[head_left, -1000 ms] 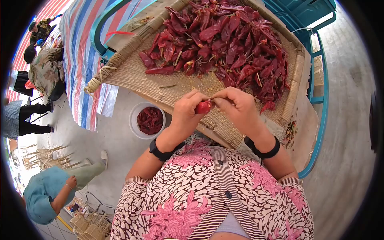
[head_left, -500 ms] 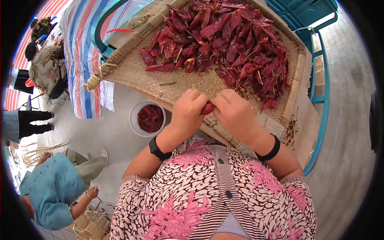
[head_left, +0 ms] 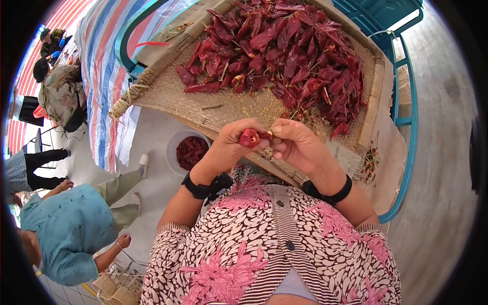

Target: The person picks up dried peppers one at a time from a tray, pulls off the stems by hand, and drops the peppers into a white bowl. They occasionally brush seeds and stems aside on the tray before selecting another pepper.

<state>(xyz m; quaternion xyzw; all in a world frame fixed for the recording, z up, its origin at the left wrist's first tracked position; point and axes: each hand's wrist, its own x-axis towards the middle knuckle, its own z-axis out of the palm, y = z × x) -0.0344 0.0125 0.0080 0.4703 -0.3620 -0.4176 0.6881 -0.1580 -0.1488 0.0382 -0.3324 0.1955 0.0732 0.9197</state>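
A red dried pepper (head_left: pixel 249 138) sits in my left hand (head_left: pixel 231 145), its broad end toward me. My right hand (head_left: pixel 300 144) pinches at the pepper's other end, where a small pale bit shows between thumb and forefinger. Both hands are over the near edge of a woven tray (head_left: pixel 168 96). A large heap of red dried peppers (head_left: pixel 295 56) covers the tray's far side, with yellow seeds (head_left: pixel 259 105) scattered in front of it. Left of my left forearm, a white tub (head_left: pixel 173 158) on the floor holds more red pepper pieces (head_left: pixel 191 152).
Teal metal bars (head_left: pixel 412 127) run along the right side. A striped sheet (head_left: pixel 101 71) hangs at the upper left. A person in a teal top (head_left: pixel 76 229) is at the lower left, near woven baskets (head_left: pixel 119 290). Several other people are farther off at the left.
My hands have turned, showing more of the pepper, and my right fingers have loosened from their tight curl. The person in teal has moved right, closer to the tub.
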